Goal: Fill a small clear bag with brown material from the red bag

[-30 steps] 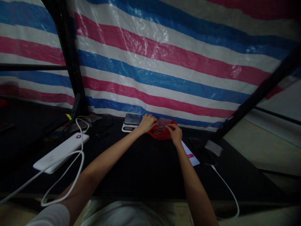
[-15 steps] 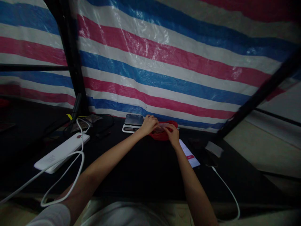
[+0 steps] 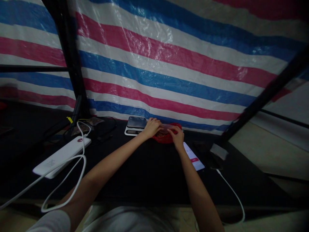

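Both my arms reach far forward across a black table. My left hand (image 3: 151, 127) and my right hand (image 3: 177, 137) pinch the two ends of a small clear plastic bag (image 3: 165, 129), held low and flat over a red bowl (image 3: 166, 138) near the striped tarp. The bowl holds something dark that I cannot make out. A small kitchen scale (image 3: 135, 125) with a dark platform stands just left of my left hand.
A white power bank (image 3: 61, 156) with a looping white cable (image 3: 72, 190) lies at the left. A white card with a red mark (image 3: 194, 158) lies right of the bowl, a dark phone (image 3: 213, 158) with a cable beyond it. Black frame poles (image 3: 72, 64) stand against the tarp.
The clear bag stood up between my hands a second ago; now it is lowered and flattened over the red bowl. My right hand has shifted slightly up toward the bowl.
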Available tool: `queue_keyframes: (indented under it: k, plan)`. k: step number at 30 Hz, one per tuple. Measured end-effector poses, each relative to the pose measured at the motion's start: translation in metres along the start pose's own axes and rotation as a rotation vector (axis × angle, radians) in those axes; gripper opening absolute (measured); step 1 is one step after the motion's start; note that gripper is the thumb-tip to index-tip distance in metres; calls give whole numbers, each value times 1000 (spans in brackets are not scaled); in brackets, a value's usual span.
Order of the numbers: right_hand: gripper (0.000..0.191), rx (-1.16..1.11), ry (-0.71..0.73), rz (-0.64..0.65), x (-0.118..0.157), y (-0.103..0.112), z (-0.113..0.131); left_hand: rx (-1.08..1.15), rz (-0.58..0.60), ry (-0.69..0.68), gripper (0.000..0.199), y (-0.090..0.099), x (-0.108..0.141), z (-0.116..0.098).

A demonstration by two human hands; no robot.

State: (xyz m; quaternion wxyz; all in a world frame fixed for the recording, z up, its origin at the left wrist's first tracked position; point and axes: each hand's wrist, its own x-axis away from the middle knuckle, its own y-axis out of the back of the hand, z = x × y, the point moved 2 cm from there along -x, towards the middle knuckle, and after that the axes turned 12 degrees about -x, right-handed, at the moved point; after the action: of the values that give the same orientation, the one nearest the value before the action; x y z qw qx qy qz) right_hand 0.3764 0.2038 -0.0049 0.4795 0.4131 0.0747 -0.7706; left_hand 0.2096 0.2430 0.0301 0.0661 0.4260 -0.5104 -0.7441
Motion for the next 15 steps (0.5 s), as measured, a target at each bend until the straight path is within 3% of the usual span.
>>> queue_keyframes:
  k: [4, 7, 12, 15]
  plan:
    - [25, -65, -10, -16, 0, -1, 5, 111, 58, 57, 28, -6, 0, 3]
    - [26, -156, -116, -35, 0, -1, 11, 296, -14, 65, 32, 3, -3, 2]
    - [29, -488, -331, 206, 5, -12, 32, 673, -106, 79, 31, 33, -7, 3]
    - [34, -585, -334, 295, 12, -20, 47, 732, -43, 122, 28, 42, 7, 9]
